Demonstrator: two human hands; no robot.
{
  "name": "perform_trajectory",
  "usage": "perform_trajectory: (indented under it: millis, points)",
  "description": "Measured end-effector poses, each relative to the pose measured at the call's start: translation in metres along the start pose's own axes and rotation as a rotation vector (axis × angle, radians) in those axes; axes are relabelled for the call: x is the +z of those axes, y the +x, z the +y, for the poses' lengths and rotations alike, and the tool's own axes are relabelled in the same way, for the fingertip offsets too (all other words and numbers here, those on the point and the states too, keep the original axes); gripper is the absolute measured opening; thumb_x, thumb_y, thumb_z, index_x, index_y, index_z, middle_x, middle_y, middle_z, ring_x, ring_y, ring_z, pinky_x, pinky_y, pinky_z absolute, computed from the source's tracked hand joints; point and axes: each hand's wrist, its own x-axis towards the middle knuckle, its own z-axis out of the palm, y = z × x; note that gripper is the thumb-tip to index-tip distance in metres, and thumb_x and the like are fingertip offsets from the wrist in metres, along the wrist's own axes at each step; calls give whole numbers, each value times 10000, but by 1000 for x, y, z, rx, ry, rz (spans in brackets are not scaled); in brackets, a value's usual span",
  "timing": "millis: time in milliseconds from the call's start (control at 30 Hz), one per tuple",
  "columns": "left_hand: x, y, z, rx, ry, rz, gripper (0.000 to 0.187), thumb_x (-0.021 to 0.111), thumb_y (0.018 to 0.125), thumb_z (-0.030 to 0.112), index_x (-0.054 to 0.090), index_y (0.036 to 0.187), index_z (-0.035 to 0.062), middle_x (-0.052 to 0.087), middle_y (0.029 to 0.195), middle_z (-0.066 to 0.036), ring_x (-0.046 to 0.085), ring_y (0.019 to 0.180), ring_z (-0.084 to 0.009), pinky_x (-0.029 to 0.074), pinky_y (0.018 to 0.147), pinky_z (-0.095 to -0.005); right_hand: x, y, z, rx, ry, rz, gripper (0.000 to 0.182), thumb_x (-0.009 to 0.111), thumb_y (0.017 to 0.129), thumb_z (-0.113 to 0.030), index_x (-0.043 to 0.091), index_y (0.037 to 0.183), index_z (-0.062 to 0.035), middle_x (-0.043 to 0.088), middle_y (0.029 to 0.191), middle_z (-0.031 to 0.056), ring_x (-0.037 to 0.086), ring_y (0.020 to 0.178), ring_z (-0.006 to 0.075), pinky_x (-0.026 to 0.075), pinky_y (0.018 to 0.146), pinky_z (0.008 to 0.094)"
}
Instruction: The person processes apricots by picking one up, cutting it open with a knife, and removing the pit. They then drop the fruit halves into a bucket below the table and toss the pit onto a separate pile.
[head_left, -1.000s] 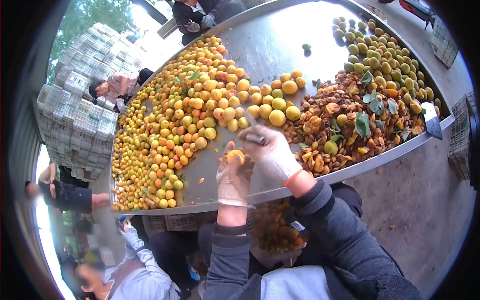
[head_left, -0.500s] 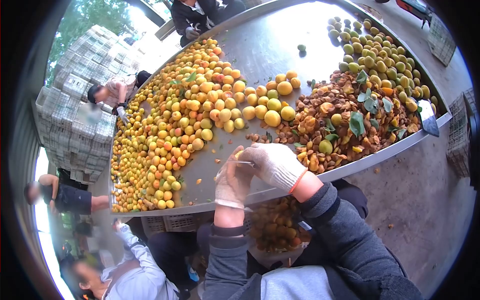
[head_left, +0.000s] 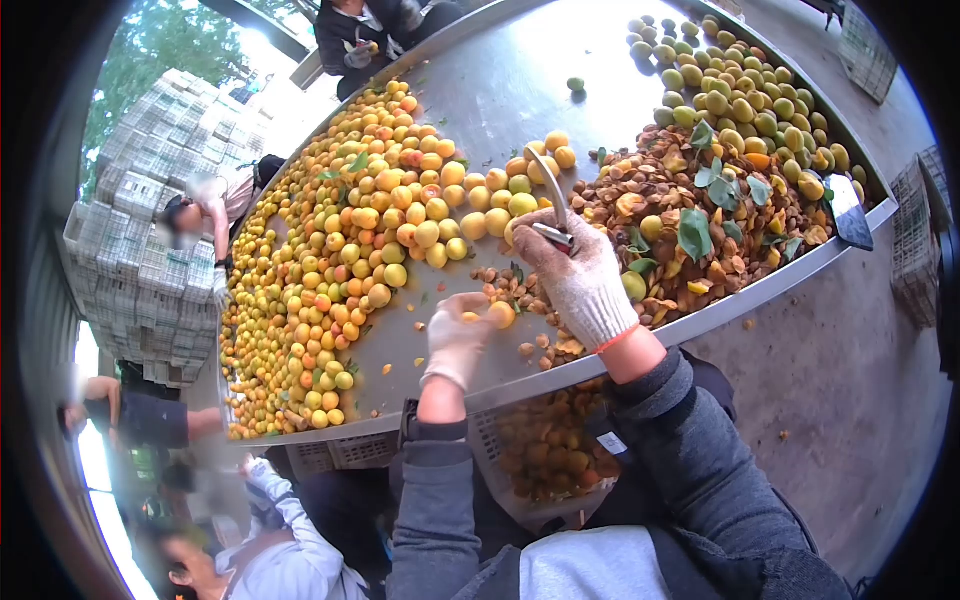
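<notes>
My right hand [head_left: 582, 278], in a whitish knitted glove with an orange cuff edge, is closed around a curved knife [head_left: 549, 185]. The thin metal blade arcs up and away from my fist. My left hand [head_left: 458, 338], also gloved and slightly blurred, is closed on an apricot [head_left: 502, 315] at its fingertips. Both hands are over the near part of a metal table [head_left: 520, 372]. Loose pits [head_left: 535, 345] lie between them. Beside my right hand spreads a heap of brown pits and split fruit [head_left: 655, 215] with green leaves on it.
Many yellow-orange apricots [head_left: 330, 260] cover the table's left side; greener fruit [head_left: 745, 100] lies at the far right. A phone [head_left: 849, 212] rests on the right rim. Below the table edge is a crate of fruit [head_left: 555, 450]. Co-workers [head_left: 365, 35] stand or sit around; crates [head_left: 140, 240] are stacked at left.
My hands were together at the near edge and have now parted. The right one has moved up and right with the knife; an apricot now shows in the left. The view has shifted slightly.
</notes>
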Motion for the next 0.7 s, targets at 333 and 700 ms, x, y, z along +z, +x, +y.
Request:
perform_trajectory:
  millis: [333,700]
  points:
    - [-29,-21,6,-48,-17,-111,416,740,724,168,637,1096,13,663,910,-72,621,765,-128,502,705,-233,-19,-3,-27,150,125,166,270,690,851,-225,639,1028,-28,613,724,-5,486,471,39,358,418,202]
    - [-39,-16,2,141,-85,-11,446,688,799,111,584,1215,-13,648,1118,-127,608,1005,-162,473,881,-276,-57,-2,-42,79,434,187,129,549,952,-193,584,927,-72,290,575,-74,266,436,33,182,389,208]
